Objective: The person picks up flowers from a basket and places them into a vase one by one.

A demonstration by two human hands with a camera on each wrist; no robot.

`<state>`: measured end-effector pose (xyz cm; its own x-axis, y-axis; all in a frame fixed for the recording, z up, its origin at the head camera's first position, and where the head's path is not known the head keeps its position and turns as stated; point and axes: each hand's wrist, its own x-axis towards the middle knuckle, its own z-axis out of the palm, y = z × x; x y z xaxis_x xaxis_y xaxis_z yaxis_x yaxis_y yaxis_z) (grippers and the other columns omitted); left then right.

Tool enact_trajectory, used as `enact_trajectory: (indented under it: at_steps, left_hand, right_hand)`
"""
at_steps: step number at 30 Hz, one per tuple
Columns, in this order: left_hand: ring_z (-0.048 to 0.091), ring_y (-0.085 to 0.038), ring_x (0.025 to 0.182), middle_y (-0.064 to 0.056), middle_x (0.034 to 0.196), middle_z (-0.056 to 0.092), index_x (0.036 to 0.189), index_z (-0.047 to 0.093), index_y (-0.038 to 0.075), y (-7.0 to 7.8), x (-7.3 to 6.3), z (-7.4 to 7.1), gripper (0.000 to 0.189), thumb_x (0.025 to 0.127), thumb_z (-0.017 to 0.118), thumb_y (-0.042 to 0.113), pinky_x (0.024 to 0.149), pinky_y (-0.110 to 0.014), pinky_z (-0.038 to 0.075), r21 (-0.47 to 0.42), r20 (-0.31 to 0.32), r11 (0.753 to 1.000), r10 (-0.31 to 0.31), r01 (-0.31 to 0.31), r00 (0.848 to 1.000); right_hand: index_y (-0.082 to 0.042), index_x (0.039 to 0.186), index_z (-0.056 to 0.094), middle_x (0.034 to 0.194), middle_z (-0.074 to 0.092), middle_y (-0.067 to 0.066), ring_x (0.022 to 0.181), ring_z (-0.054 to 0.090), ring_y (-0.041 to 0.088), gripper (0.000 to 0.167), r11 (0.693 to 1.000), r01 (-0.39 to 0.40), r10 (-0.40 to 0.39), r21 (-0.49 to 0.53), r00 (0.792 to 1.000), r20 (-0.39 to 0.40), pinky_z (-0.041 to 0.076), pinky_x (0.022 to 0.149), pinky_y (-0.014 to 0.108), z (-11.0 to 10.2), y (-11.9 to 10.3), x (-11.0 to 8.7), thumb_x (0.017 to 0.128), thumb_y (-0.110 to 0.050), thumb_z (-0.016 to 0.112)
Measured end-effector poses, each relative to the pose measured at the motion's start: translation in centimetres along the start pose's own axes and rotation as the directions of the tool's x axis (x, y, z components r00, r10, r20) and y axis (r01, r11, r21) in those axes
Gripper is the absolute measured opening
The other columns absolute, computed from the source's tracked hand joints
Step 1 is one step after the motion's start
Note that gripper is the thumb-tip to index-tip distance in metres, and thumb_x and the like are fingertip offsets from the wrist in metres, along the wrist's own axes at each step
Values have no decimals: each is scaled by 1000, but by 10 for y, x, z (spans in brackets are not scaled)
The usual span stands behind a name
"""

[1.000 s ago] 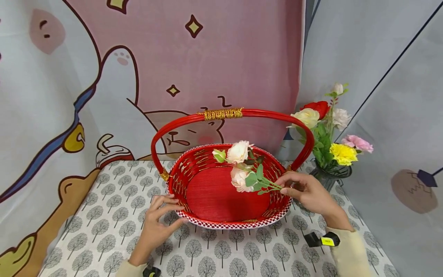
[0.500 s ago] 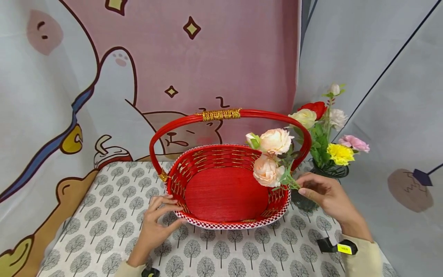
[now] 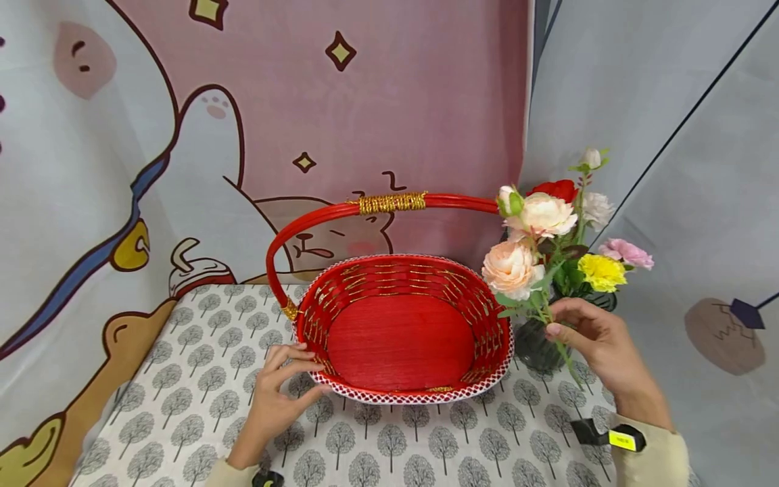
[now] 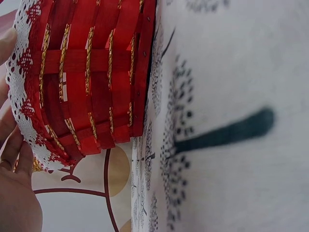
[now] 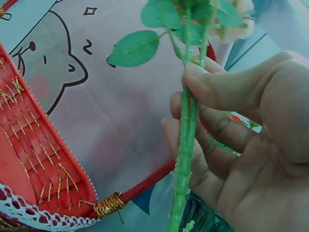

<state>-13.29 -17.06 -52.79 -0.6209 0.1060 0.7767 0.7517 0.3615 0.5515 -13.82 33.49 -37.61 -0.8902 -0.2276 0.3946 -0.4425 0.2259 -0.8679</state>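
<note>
A red woven basket [image 3: 395, 341] with a lace-trimmed rim and a tall gold-wrapped handle stands on the cloth. My left hand [image 3: 276, 392] holds its rim at the near left corner, fingers over the edge; the left wrist view shows the basket's slatted side [image 4: 91, 87] close up. At the right, my right hand [image 3: 602, 352] pinches an artificial flower spray [image 3: 514, 270] with peach blooms and a bud. Its green stem [image 5: 183, 150] runs between thumb and fingers in the right wrist view. The blooms hide the right part of the handle.
Behind the right hand stands a dark glass vase [image 3: 535, 348] with several artificial flowers, among them a yellow one [image 3: 601, 272] and a pink one [image 3: 627, 253]. A tree-print tablecloth [image 3: 389, 439] covers the table. A cartoon curtain [image 3: 426, 101] hangs behind.
My right hand has carried the flower spray from over the basket rightward to the front of the vase, and the blooms have turned more upright. The left hand stays on the rim.
</note>
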Motion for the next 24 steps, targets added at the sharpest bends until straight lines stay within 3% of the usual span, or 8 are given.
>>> enact_trajectory:
  at_steps: [9, 18, 24]
  left_hand:
    - [55, -31, 115, -12, 106, 69, 99, 79, 17, 0, 0, -1, 44, 59, 97, 14, 110, -28, 35, -10, -3, 1000, -3, 3, 1000]
    - [54, -33, 115, -12, 106, 69, 99, 79, 18, -1, -1, 0, 44, 58, 97, 14, 111, -28, 35, -13, 5, 1000, -20, 20, 1000]
    - [54, -31, 116, -12, 106, 70, 97, 79, 16, -2, -2, 0, 43, 58, 97, 13, 111, -27, 34, -9, 12, 999, -37, 37, 999]
  right_hand:
    - [7, 118, 59, 93, 73, 3, 77, 74, 14, 23, 990, -41, 60, 133, 988, -143, 61, 74, 24, 1, -14, 9, 96, 13, 60]
    - [1, 116, 63, 92, 74, 1, 78, 75, 12, 24, 976, -43, 105, 213, 950, -293, 61, 71, 22, -7, -19, 18, 94, 10, 64]
    - [2, 113, 62, 93, 73, 3, 78, 76, 14, 20, 962, -16, 108, 273, 939, -327, 63, 71, 26, -10, -25, 24, 94, 9, 65]
